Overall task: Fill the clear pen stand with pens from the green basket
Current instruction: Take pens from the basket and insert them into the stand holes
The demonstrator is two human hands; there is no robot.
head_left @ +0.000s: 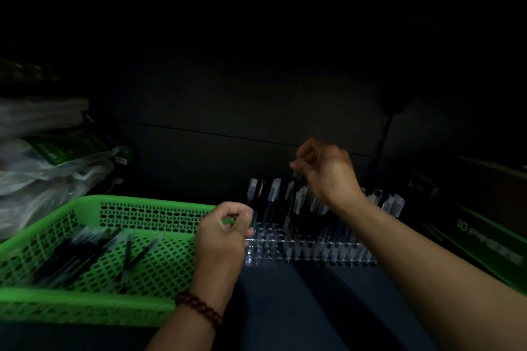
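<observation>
Much of the left foreground is taken up by the green basket [85, 298], and a fair heap of dark pens [85, 259] lies loose on its mesh floor, so the supply is far from used up. Just right of the basket, touching or nearly touching its right rim, sits the clear pen stand [271, 245], a low block drilled with rows of holes. Its right part and back row already carry upright pens with clear caps [275, 191]; blur and poor light keep me from counting them. Holes near the left front look open.

I judge the job to be somewhere past the middle, with the left end of the stand and the rest of the basket left to do.

The right hand [328, 171] is raised over the middle of the stand, thumb and fingertips pinched on the top of one black pen [291, 199] that hangs tip-down toward the holes, not yet seated as far as I can see. The left hand [222, 234] hovers between the basket's right rim and the stand's left end with its fingers curled. Whether it holds a pen I cannot tell, as the spot is too dim. A beaded bracelet [199, 308] circles that wrist.

Crumpled plastic bags [42, 177] lie behind the basket, and a dark box with green edging [484, 248] stands off to the right.
</observation>
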